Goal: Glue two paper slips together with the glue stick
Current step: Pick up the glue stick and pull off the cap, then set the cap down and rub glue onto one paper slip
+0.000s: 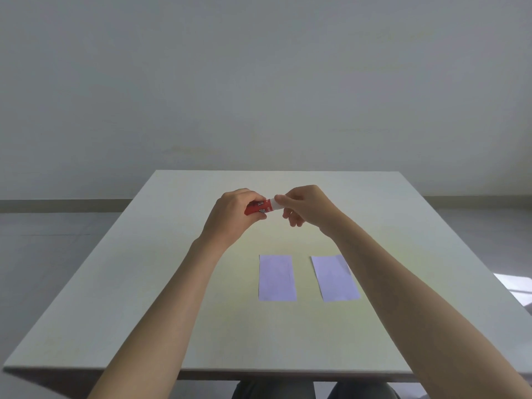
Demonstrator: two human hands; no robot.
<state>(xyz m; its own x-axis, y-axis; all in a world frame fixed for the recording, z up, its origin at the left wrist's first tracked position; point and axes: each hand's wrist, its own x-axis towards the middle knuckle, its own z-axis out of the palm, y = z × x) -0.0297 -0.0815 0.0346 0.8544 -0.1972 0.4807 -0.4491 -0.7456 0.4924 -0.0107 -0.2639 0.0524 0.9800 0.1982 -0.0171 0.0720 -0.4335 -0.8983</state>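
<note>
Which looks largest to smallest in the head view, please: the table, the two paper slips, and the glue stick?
1. Table.
2. Left paper slip and right paper slip: they look alike, so unranked.
3. Glue stick, partly hidden by the left hand and right hand.

Both bare forearms reach forward and angle inward, the hands meeting out in front. The left hand (233, 214) is curled closed, knuckles up; the right hand (305, 204) pinches with thumb and forefinger (other fingers loosely bent below) — the two hands nearly touching.
</note>
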